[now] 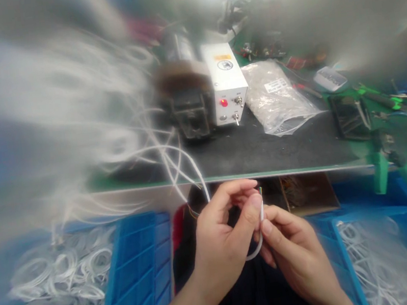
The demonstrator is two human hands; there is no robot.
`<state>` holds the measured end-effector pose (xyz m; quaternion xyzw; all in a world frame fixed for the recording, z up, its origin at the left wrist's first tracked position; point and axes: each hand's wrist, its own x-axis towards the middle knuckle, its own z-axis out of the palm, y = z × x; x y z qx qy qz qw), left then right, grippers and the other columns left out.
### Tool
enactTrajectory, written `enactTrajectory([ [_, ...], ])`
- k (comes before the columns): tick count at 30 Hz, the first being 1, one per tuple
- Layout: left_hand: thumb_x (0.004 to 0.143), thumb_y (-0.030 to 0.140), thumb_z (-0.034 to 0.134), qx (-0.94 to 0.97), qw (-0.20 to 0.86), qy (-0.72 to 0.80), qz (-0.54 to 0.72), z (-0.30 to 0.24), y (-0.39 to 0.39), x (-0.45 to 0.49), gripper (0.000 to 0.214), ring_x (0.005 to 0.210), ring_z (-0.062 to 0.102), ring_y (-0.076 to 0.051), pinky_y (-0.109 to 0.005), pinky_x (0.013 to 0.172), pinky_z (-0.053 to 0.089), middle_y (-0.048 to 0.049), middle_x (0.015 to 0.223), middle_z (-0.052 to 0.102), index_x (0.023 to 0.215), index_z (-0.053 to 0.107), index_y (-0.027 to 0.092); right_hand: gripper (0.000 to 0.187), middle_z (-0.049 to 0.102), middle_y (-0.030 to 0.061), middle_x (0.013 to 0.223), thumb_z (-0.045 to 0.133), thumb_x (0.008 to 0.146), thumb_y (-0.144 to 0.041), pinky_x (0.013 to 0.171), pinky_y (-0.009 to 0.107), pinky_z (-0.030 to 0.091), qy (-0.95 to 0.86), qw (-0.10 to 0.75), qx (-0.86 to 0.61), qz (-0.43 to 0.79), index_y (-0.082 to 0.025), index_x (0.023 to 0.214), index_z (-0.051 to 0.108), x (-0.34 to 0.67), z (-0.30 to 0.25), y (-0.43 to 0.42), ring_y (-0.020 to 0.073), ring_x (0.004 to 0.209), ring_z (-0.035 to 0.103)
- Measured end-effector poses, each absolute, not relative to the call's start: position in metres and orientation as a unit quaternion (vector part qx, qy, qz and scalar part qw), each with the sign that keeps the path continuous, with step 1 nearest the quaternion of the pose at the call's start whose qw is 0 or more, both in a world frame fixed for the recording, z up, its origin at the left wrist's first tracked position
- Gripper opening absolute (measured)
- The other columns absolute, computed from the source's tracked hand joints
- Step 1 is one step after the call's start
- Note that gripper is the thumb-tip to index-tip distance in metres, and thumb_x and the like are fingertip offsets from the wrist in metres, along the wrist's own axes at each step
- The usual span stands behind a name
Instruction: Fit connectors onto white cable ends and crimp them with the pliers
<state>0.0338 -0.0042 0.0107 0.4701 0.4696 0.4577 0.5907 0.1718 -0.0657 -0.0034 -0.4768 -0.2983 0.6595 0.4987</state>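
A white cable with thin coloured wires showing at its upper end is between my two hands, in front of the bench edge. My left hand pinches it near the stripped end with thumb and fingers. Just below, my right hand grips the same cable between thumb and forefinger. From there the cable bends down in a curve and passes behind my left hand. Beyond my left hand, more white cable loops over the bench edge, some of its ends showing thin wires.
A white control box with a lit red lamp stands beside a dark machine. Right of it lie a clear plastic bag and green-handled pliers. Blue crates with coiled white cables flank me.
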Motion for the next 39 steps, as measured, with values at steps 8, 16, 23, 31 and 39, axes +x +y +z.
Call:
enactTrajectory([
  [8, 0.102, 0.030, 0.076, 0.433, 0.630, 0.467, 0.445, 0.015, 0.000, 0.033, 0.008, 0.059, 0.065, -0.010, -0.020, 0.058, 0.054, 0.0027, 0.076, 0.072, 0.100, 0.077, 0.022, 0.020, 0.063, -0.0015, 0.082, 0.067, 0.109, -0.037, 0.055, 0.023, 0.039, -0.331, 0.481, -0.494, 0.644, -0.021, 0.099, 0.074, 0.172, 0.002, -0.064, 0.0096, 0.061, 0.053],
  [16, 0.100, 0.031, 0.077, 0.325, 0.718, 0.425, 0.446, 0.006, 0.001, 0.036, 0.012, 0.054, 0.060, -0.009, -0.019, 0.054, 0.051, 0.0038, 0.067, 0.068, 0.096, 0.072, 0.020, 0.017, 0.063, -0.0024, 0.084, 0.066, 0.111, -0.034, 0.053, 0.021, 0.037, -0.311, 0.493, -0.474, 0.660, -0.022, 0.102, 0.074, 0.170, -0.005, -0.065, 0.0071, 0.060, 0.052],
  [23, 0.101, 0.034, 0.076, 0.277, 0.738, 0.422, 0.448, 0.004, -0.002, 0.040, 0.017, 0.052, 0.057, -0.009, -0.019, 0.051, 0.047, 0.0036, 0.064, 0.065, 0.095, 0.069, 0.019, 0.016, 0.065, -0.0019, 0.085, 0.068, 0.109, -0.035, 0.051, 0.021, 0.035, -0.265, 0.511, -0.445, 0.687, -0.021, 0.102, 0.073, 0.166, -0.007, -0.064, 0.0069, 0.057, 0.051],
  [31, 0.100, 0.041, 0.078, 0.230, 0.736, 0.444, 0.457, 0.003, -0.011, 0.048, 0.024, 0.052, 0.051, -0.006, -0.015, 0.049, 0.044, 0.0063, 0.064, 0.059, 0.096, 0.067, 0.020, 0.021, 0.063, -0.0029, 0.081, 0.073, 0.105, -0.039, 0.050, 0.022, 0.032, -0.227, 0.522, -0.430, 0.701, -0.020, 0.097, 0.072, 0.162, -0.005, -0.062, 0.0053, 0.051, 0.045],
  [39, 0.103, 0.036, 0.075, 0.218, 0.736, 0.439, 0.466, 0.003, -0.011, 0.049, 0.021, 0.052, 0.049, -0.005, -0.013, 0.049, 0.042, 0.0070, 0.063, 0.058, 0.093, 0.066, 0.019, 0.019, 0.064, -0.0027, 0.084, 0.072, 0.106, -0.037, 0.051, 0.021, 0.032, -0.228, 0.524, -0.426, 0.701, -0.020, 0.098, 0.073, 0.162, -0.007, -0.062, 0.0047, 0.052, 0.045],
])
